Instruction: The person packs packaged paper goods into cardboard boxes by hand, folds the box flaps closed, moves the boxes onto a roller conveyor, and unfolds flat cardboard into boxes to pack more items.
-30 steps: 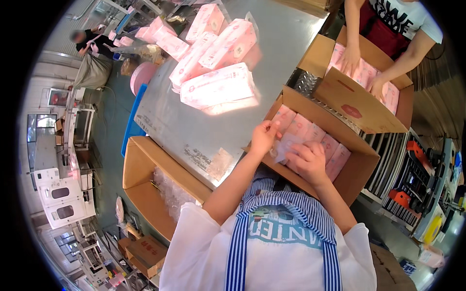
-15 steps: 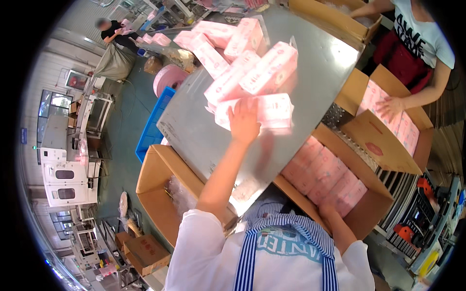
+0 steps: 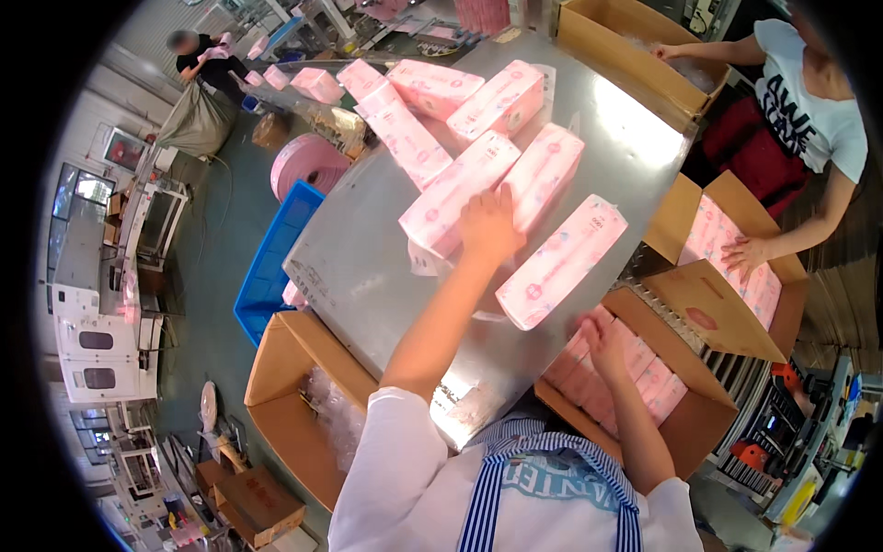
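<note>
My left hand (image 3: 490,224) reaches over the metal table with its fingers stretched out, touching the near ends of two pink-and-white tissue packs. One tissue pack (image 3: 460,195) lies under and left of the fingers; another tissue pack (image 3: 544,175) is beside it on the right. A separate tissue pack (image 3: 561,262) lies slanted near the table's right edge, apart from both hands. My right hand (image 3: 604,345) is over an open cardboard carton (image 3: 704,419), fingers apart and holding nothing I can see. Rows of tissue packs (image 3: 655,379) fill part of that carton.
More tissue packs (image 3: 405,138) lie at the far end of the metal table (image 3: 368,248). A carton with clear plastic (image 3: 336,419) stands left, near a blue crate (image 3: 276,258). To the right, a co-worker's hand (image 3: 747,258) touches packs in another carton (image 3: 717,304).
The nearest pack has shifted right and turned slantwise. My left hand has left it and moved up to the packs behind. My right hand has risen from the carton's near side.
</note>
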Demonstrator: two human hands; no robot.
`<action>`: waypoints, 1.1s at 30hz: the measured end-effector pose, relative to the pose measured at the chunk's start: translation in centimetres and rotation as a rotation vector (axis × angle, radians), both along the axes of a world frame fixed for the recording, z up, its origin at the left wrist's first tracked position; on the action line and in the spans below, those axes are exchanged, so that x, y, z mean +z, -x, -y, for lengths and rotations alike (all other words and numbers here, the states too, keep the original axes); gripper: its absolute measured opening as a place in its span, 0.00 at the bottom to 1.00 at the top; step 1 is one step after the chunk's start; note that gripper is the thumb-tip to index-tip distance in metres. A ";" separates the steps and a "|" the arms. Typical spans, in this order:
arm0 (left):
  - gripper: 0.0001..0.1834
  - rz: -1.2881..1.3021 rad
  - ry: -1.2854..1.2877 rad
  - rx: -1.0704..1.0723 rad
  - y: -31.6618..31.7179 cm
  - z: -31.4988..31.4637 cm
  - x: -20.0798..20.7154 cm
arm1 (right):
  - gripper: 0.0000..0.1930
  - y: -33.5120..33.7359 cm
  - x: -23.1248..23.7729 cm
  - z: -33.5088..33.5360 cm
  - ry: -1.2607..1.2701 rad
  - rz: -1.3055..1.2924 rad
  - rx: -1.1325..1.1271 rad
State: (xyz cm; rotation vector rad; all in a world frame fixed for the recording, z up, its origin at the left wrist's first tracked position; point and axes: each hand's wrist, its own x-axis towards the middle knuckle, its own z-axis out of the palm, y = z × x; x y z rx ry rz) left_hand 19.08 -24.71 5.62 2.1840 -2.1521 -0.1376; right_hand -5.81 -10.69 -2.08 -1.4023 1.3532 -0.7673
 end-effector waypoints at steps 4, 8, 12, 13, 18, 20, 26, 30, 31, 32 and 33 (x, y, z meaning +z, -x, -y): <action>0.45 0.102 -0.121 -0.009 -2.2 -4.2 -1.9 | 0.23 -1.5 -3.8 4.5 -0.078 0.210 -0.239; 0.40 -0.778 -0.406 -0.058 -6.5 -5.2 -6.5 | 0.28 -3.6 0.7 6.9 -0.506 0.660 -0.196; 0.29 -1.555 -0.458 0.329 -5.6 -7.9 -7.9 | 0.33 -6.3 1.7 5.6 -0.252 0.539 -0.244; 0.31 -1.494 -0.480 0.338 -4.6 -7.9 -7.0 | 0.35 -5.0 2.7 5.0 -0.159 0.543 -0.257; 0.35 -1.464 -0.461 0.001 1.8 -11.9 -1.9 | 0.38 3.5 9.5 -1.7 0.180 0.188 -0.214; 0.36 -1.458 -0.600 -0.134 5.2 -13.9 -0.5 | 0.37 8.0 9.6 -6.1 0.223 0.012 -0.219; 0.48 -1.003 -0.874 -0.637 13.2 -18.7 -5.2 | 0.28 16.6 6.4 -16.6 -0.217 -0.317 -0.283; 0.37 -0.739 -0.893 -0.412 16.1 -15.7 -7.0 | 0.29 16.5 1.8 -13.1 -0.341 -0.175 -0.366; 0.36 -0.601 -0.834 -0.379 14.4 -14.8 -9.9 | 0.26 15.2 -0.5 -11.7 -0.366 -0.257 -0.285; 0.35 -0.467 -0.772 -0.346 13.1 -14.1 -12.9 | 0.24 13.7 -3.5 -10.6 -0.390 -0.340 -0.203; 0.35 -0.464 -0.783 -0.372 14.7 -14.1 -13.2 | 0.21 13.1 -7.4 -10.5 -0.300 -0.409 -0.148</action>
